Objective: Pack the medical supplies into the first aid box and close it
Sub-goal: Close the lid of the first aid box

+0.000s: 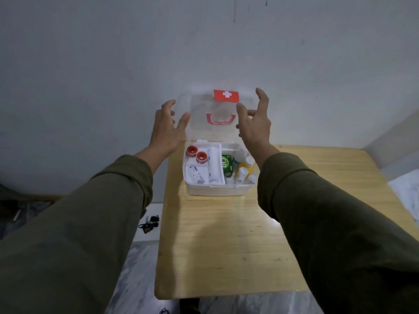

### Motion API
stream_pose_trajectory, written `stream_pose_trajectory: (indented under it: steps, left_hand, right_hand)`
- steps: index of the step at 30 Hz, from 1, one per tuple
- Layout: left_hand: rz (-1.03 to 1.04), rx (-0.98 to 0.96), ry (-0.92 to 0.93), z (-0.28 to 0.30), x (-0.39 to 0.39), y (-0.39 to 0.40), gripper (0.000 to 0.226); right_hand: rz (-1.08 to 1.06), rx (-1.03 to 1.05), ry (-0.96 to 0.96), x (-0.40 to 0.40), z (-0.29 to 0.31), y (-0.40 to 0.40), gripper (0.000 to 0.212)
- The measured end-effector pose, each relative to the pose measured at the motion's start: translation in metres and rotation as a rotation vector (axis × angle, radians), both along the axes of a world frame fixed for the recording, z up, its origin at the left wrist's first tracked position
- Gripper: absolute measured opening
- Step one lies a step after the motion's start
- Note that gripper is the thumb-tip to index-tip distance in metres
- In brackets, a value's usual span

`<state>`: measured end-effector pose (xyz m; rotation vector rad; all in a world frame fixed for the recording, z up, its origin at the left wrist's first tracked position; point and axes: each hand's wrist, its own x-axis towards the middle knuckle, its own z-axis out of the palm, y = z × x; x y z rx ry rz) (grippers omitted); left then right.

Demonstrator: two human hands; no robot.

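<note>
Both hands are raised with fingers spread, one on each side of the upright translucent plastic lid (215, 118) of the white plastic first aid box (217, 188), which stands open at the far end of the pale wooden table (226, 245), against the grey wall (113, 64). The left hand (166, 130) hovers just beside the lid's left edge, thumb pointing toward it, gripping nothing; whether the thumb touches the plastic cannot be told. The right hand (256, 125) is likewise spread and empty at the lid's right edge, its thumb overlapping the lid near the red carry handle (220, 120). Between the two hands, higher up, sits the red sticker with a white cross (226, 95). Below the hands, inside the box, lie two red-cored tape rolls (196, 154), a white rolled bandage (213, 165), a green packet (227, 165) and white bottles (243, 168). Both arms wear olive-green sleeves (102, 223).
</note>
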<state>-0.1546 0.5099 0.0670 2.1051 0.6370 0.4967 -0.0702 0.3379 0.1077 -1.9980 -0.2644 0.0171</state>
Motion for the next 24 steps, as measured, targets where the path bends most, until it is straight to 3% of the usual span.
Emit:
stream_pose_trajectory:
  steps: [9,14,24]
  left_hand:
    - [-0.133,0.045,0.091,0.029,0.022,-0.002,0.054]
    - [-0.099,-0.066,0.102,0.035,0.026,-0.002,0.055]
    - [-0.048,-0.011,0.000,0.036,-0.002,-0.024,0.057]
  right_hand:
    - [0.182,0.035,0.205,0.027,0.021,0.025,0.056]
    - [0.159,0.109,0.321,0.032,0.028,0.030,0.054]
    - [0.115,0.216,0.277,-0.011,0.024,0.002,0.029]
